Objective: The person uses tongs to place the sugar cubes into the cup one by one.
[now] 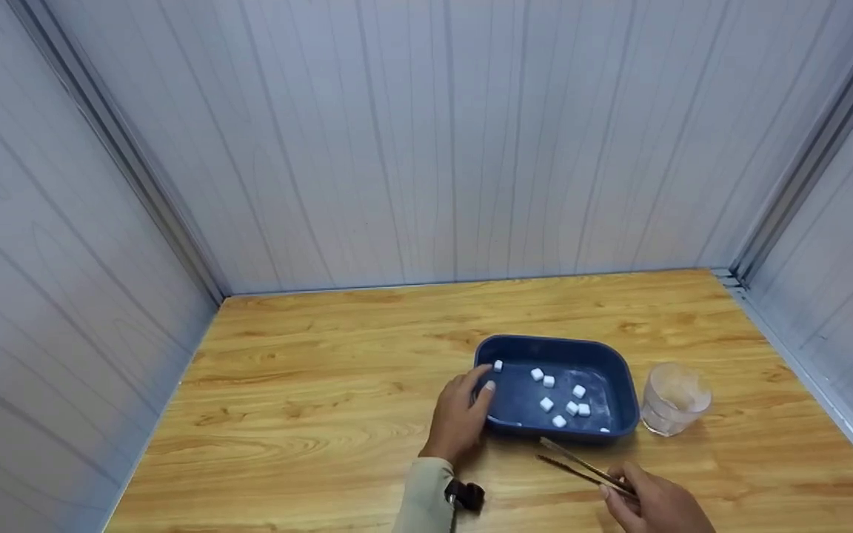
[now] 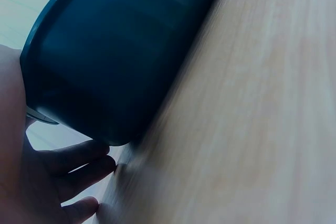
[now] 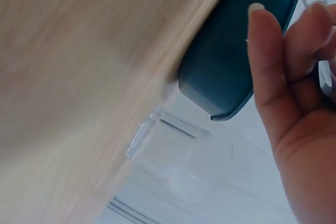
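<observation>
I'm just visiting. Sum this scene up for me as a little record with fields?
Left hand: holds the left end of the blue tray
Right hand: holds metal tweezers, tips apart
Tray contents: scattered white cubes
Right of tray: upright clear glass tumbler
Surface: wood-grain table

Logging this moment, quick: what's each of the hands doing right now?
Left hand: holding the blue tray by its left side.
Right hand: closed around the tweezers, their tips apart with nothing between them.
</observation>
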`<control>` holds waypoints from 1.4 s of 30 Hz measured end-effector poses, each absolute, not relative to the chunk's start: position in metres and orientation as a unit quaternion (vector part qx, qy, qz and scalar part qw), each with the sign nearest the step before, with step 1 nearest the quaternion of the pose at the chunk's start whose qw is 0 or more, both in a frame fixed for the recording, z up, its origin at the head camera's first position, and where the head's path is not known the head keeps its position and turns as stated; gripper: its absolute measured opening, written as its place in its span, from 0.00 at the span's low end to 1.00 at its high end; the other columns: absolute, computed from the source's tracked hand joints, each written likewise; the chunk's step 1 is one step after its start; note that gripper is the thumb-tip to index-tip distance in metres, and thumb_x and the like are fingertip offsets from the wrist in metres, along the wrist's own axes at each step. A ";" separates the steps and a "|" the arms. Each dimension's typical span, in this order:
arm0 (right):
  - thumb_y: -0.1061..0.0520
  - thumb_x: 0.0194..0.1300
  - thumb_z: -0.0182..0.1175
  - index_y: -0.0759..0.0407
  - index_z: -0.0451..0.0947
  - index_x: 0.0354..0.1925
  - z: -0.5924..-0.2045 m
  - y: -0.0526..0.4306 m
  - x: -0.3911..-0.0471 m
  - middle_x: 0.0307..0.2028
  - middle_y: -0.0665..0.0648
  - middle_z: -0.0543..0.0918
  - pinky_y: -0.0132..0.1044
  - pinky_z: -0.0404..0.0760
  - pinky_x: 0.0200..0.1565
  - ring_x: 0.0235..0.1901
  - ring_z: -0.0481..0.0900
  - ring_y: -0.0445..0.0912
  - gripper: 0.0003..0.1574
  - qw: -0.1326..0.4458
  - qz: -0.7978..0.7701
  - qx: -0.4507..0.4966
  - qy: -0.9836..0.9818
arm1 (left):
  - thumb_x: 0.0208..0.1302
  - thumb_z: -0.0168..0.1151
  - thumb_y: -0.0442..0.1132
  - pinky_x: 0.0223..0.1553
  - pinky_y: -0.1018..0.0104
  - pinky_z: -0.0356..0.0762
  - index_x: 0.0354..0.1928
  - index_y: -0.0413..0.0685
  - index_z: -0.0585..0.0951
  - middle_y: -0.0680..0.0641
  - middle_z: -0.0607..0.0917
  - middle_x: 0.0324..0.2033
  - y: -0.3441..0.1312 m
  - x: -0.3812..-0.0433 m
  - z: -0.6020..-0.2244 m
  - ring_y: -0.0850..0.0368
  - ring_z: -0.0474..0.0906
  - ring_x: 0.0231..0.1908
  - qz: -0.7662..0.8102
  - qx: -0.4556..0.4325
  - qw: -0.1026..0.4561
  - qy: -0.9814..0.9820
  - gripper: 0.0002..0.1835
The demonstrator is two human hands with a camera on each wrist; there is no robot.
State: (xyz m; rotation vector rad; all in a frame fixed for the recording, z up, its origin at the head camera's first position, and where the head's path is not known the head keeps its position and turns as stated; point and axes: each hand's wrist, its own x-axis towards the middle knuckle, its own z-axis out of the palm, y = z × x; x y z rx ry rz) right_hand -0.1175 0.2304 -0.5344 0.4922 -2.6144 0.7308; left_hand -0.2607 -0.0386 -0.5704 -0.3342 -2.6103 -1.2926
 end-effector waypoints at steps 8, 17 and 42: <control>0.59 0.47 0.70 0.46 0.72 0.29 -0.531 0.229 -0.117 0.16 0.31 0.60 0.27 0.58 0.17 0.15 0.58 0.28 0.16 0.227 0.270 0.154 -0.923 | 0.67 0.46 0.58 0.54 0.57 0.68 0.60 0.65 0.73 0.56 0.78 0.49 -0.038 -0.262 -0.573 0.59 0.71 0.52 -0.436 -0.114 0.109 -0.886 0.22; 0.59 0.49 0.69 0.46 0.73 0.29 -0.528 0.230 -0.118 0.16 0.32 0.62 0.28 0.59 0.17 0.15 0.59 0.29 0.14 0.207 0.266 0.123 -0.933 | 0.66 0.46 0.59 0.53 0.57 0.68 0.59 0.65 0.74 0.56 0.78 0.47 -0.037 -0.261 -0.572 0.59 0.72 0.50 -0.441 -0.108 0.107 -0.885 0.22; 0.54 0.52 0.67 0.48 0.76 0.31 -0.525 0.235 -0.128 0.17 0.37 0.69 0.35 0.63 0.17 0.17 0.65 0.32 0.08 0.237 0.242 0.051 -0.939 | 0.67 0.44 0.60 0.52 0.58 0.68 0.59 0.65 0.74 0.57 0.78 0.47 -0.038 -0.261 -0.572 0.61 0.71 0.50 -0.438 -0.112 0.104 -0.886 0.23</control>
